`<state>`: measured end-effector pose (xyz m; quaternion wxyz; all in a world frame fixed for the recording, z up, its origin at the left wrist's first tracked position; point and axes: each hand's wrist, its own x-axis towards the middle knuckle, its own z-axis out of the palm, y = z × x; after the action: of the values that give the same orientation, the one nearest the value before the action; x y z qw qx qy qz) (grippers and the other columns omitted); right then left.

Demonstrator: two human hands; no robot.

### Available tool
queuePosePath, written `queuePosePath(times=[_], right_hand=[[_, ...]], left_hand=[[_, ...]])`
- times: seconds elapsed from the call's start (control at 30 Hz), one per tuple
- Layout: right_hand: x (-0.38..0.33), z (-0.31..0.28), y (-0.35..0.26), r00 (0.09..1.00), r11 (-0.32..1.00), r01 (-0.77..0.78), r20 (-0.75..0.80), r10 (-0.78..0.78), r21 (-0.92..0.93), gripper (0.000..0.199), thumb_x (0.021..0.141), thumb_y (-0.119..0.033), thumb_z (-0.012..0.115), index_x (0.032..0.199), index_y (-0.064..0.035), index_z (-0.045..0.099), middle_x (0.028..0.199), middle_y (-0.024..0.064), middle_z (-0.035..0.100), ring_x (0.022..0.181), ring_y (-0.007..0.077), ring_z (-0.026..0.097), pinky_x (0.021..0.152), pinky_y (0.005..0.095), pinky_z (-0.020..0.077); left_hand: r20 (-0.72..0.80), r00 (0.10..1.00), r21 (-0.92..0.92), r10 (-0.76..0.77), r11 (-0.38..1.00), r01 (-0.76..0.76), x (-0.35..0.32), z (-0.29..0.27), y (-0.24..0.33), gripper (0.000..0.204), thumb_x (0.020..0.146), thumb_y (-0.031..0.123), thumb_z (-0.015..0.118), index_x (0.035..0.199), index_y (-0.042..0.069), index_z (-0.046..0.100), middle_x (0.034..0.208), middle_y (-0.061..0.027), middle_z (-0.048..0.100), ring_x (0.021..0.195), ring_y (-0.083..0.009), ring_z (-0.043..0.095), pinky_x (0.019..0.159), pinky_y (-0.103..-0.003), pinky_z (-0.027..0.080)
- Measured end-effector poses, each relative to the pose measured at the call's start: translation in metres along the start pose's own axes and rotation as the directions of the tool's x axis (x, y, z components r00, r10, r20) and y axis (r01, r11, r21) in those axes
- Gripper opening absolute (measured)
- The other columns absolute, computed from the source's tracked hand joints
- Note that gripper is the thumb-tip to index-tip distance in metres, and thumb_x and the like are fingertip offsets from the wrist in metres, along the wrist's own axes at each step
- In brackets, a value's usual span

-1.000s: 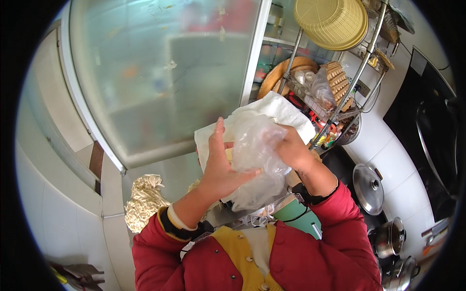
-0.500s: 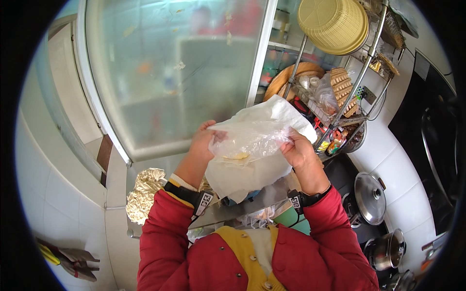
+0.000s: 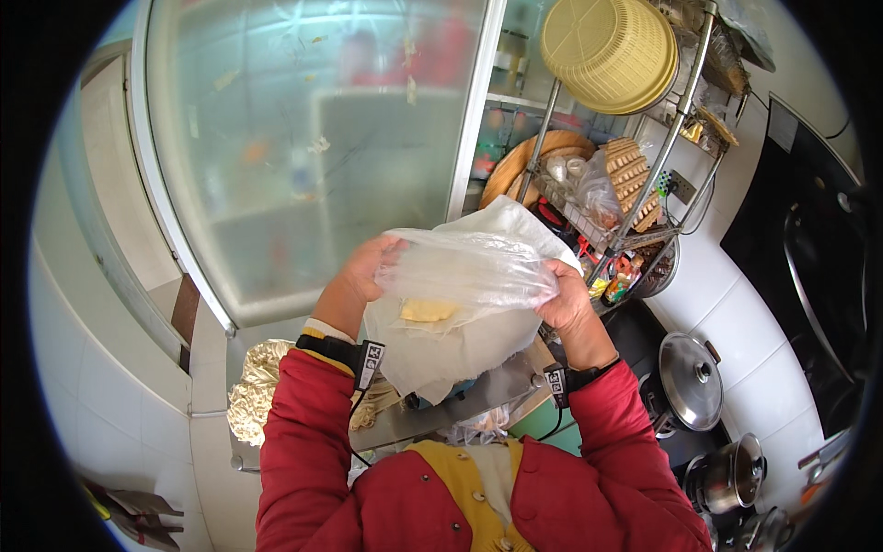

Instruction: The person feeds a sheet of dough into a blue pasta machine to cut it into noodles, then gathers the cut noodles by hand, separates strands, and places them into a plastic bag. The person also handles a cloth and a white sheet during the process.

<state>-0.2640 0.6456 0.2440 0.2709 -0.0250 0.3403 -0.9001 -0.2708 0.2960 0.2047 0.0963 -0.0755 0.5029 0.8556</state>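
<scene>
I hold a clear plastic bag [image 3: 469,276] up in front of me with both hands. My left hand [image 3: 361,276] grips its left edge and my right hand [image 3: 566,296] grips its right edge. A pale yellow lump [image 3: 428,310] lies inside the bag, low on the left. A white sheet or second bag [image 3: 460,354] hangs behind and below the clear one. Both sleeves are red, with a black band at each wrist.
A frosted glass window [image 3: 303,147] fills the view ahead. A metal rack [image 3: 635,184] at the right carries a yellow basket [image 3: 607,41], a wooden board and bagged goods. Steel pot lids [image 3: 694,377] stand at lower right. A crumpled cloth [image 3: 262,396] lies on the counter at left.
My hands have moved apart to the bag's two edges and spread it wide; a second ago the left hand lay flat on the bag's front.
</scene>
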Motion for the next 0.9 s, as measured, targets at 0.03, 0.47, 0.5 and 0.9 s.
queuePosePath(times=[0.03,0.47,0.5,0.9], right_hand=[[-0.001,0.002,0.000,0.994,0.987,0.010,0.108,0.008,-0.161,0.036,0.093,-0.017,0.050,0.124,0.0023,0.052,0.104,0.0137,0.066,0.097,0.0250,0.064,0.088,0.0368,0.0524],[0.039,0.013,0.006,0.997,0.988,0.060,0.052,-0.053,-0.145,0.032,0.092,-0.036,0.062,0.105,-0.0062,0.063,0.094,0.0076,0.066,0.087,0.0245,0.064,0.077,0.0417,0.0528],[0.043,0.010,0.006,0.999,0.990,0.047,0.032,-0.044,-0.130,0.031,0.095,-0.037,0.056,0.106,-0.0084,0.062,0.098,0.0071,0.065,0.094,0.0248,0.062,0.083,0.0457,0.0514],[0.057,-0.005,-0.009,0.976,0.974,0.215,0.003,-0.216,0.068,0.024,0.099,-0.030,0.052,0.104,-0.0086,0.059,0.095,0.0086,0.064,0.087,0.0243,0.063,0.080,0.0406,0.0532]], left_hand=[[-0.066,0.998,0.019,-0.025,0.999,0.026,-0.002,0.001,0.003,0.021,0.086,0.029,0.061,0.100,0.014,0.065,0.086,0.0022,0.057,0.080,-0.0168,0.056,0.066,-0.032,0.047],[-0.057,0.883,0.975,0.466,0.218,-0.052,0.011,0.002,-0.002,0.057,0.081,0.040,0.065,0.124,0.003,0.058,0.117,-0.0144,0.062,0.101,-0.0295,0.060,0.091,-0.040,0.045],[-0.051,0.793,0.982,0.607,0.174,-0.070,0.006,0.008,-0.013,0.058,0.081,0.040,0.067,0.125,0.003,0.056,0.115,-0.0184,0.062,0.102,-0.0345,0.059,0.095,-0.043,0.045],[0.715,0.680,0.644,0.164,-0.533,-0.549,-0.046,0.079,-0.050,0.019,0.086,0.025,0.059,0.097,0.010,0.056,0.082,-0.0099,0.064,0.075,-0.0314,0.063,0.070,-0.045,0.047]])
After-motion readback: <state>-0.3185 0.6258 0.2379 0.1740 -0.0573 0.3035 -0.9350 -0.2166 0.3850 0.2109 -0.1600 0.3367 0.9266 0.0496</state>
